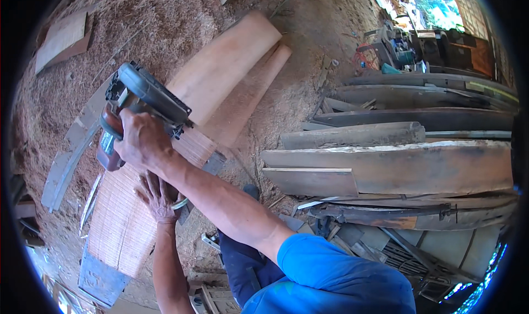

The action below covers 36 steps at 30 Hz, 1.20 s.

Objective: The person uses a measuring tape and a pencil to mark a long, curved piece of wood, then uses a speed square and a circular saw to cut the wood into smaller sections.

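Observation:
My right hand (144,140) is closed round the handle of a dark blue-grey handheld power tool (154,96). This tool has a rounded housing, a long dark side and reddish-brown parts; its exact kind is unclear. It is over a pale wooden board (121,226) whose surface carries fine parallel lines across it. Just below the tool, my left hand (158,198) lies flat on that board, fingers spread, holding nothing. Part of the tool's underside is hidden by my right hand and forearm.
Beyond the tool lie smooth, broad planks (231,60) on shavings-covered ground. A grey strip of wood (71,149) is on the left, with a flat offcut (61,41) farther off. Stacked boards (386,168) fill the right side. A grey slab (102,275) sits under the lined board's near end.

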Each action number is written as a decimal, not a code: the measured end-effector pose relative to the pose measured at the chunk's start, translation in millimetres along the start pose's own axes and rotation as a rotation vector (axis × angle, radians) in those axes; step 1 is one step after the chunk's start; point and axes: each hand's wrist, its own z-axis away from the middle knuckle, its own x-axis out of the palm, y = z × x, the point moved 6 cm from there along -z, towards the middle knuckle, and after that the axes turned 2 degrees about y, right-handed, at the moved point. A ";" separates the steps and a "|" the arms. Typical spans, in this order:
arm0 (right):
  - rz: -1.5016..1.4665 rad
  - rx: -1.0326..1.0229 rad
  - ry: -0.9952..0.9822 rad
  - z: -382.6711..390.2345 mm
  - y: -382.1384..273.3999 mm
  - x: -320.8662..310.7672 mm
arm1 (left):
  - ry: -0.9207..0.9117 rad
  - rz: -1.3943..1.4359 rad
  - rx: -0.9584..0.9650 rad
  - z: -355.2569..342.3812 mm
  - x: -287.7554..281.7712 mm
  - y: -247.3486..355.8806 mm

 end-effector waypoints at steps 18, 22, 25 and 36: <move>-0.167 -0.172 -0.110 21.6 24.2 -9.6 | 0.085 0.118 -0.038 0.7 -12.2 1.0; -0.119 -0.216 0.032 54.5 59.4 -65.3 | 0.053 0.107 -0.047 -2.2 -12.5 3.5; 0.037 -0.085 0.090 70.4 65.9 -141.0 | 0.026 0.109 -0.080 -2.7 -15.1 -5.0; 0.546 0.511 -0.292 48.1 374.4 -310.0 | 0.024 -0.024 -0.030 -4.6 -0.8 1.2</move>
